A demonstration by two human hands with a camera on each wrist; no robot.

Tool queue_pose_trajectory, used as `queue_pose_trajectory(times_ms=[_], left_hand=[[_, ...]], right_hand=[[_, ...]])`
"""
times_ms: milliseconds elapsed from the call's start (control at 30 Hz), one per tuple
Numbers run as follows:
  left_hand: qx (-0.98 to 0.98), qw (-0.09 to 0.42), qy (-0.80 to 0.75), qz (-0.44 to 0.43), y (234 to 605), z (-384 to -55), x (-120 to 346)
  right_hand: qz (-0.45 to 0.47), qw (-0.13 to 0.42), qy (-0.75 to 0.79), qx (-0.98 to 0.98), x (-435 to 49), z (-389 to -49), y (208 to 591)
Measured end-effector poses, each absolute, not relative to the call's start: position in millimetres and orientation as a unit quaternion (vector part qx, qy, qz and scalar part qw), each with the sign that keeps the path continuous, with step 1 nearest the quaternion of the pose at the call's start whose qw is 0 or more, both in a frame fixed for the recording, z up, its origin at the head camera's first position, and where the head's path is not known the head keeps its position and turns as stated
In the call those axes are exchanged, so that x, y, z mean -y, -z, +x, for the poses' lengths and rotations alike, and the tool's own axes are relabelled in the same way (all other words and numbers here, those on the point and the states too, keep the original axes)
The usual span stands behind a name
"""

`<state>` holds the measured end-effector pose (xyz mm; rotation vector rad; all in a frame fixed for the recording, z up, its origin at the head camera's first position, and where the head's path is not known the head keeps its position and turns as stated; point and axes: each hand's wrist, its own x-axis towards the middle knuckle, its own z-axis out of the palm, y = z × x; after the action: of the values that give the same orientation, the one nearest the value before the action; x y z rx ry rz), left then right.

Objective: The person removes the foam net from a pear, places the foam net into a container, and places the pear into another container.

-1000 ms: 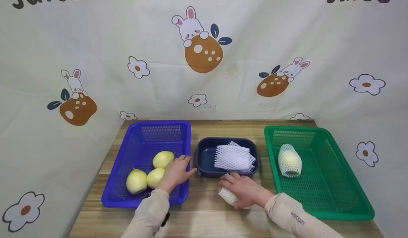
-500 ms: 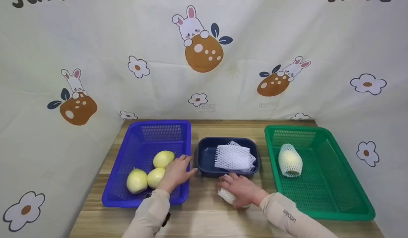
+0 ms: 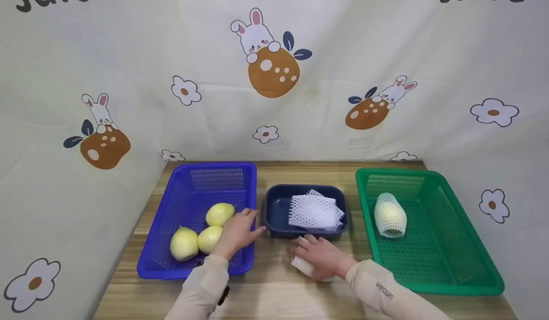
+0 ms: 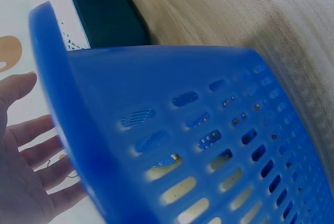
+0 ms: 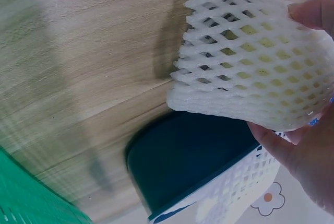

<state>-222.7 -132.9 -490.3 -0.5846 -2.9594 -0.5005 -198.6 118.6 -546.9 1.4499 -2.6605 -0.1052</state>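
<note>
My right hand (image 3: 325,258) grips a pear in a white foam net sleeve (image 5: 250,57) just in front of the small navy tray. In the right wrist view, thumb and fingers hold it from opposite sides, and pale yellow skin shows through the mesh. My left hand (image 3: 238,232) hovers at the right rim of the blue basket (image 3: 181,191), fingers spread and holding nothing. Bare yellow-green pears lie in that basket: one at the left (image 3: 184,244), one further back (image 3: 220,214), and one (image 3: 210,239) partly hidden by the left hand.
The navy tray (image 3: 278,209) holds a stack of white foam net sleeves (image 3: 314,212). On the right stands a green basket (image 3: 434,240) with one netted pear (image 3: 390,215) inside. A patterned cloth (image 3: 323,111) hangs behind the wooden table (image 3: 274,293).
My right hand has shifted slightly left with the netted pear in its grip. The left hand has stayed in place, and the baskets and tray have not moved.
</note>
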Motion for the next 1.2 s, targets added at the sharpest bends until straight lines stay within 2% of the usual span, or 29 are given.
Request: queue_pose_trajectory(times_ms=[133,300,433,533,700,867,1100,1200], left_hand=[[0.966,0.053,0.162,-0.192,491,-223,132],[0.961,0.103,0.158,-0.203,494,-221,127],[0.951,0.147,0.169,-0.215,495,-216,117],[0.942,0.153,0.187,-0.231,494,-208,105],[0.934,0.121,0.213,-0.26,499,-190,85],[0.933,0.082,0.241,-0.254,514,-178,73],[0.931,0.015,0.28,-0.234,538,-171,66],[0.924,-0.001,0.308,-0.227,546,-169,63]], right_hand=[[0.48,0.046,0.027,0.875,-120,-198,547],[0.477,0.034,0.006,0.878,-125,-197,549],[0.478,0.041,-0.027,0.877,-130,-197,552],[0.484,0.057,-0.067,0.871,-135,-196,557],[0.48,0.09,-0.141,0.861,-142,-191,567],[0.454,0.106,-0.186,0.865,-148,-185,577],[0.374,0.051,-0.234,0.896,-150,-176,583],[0.353,0.048,-0.243,0.902,-152,-173,584]])
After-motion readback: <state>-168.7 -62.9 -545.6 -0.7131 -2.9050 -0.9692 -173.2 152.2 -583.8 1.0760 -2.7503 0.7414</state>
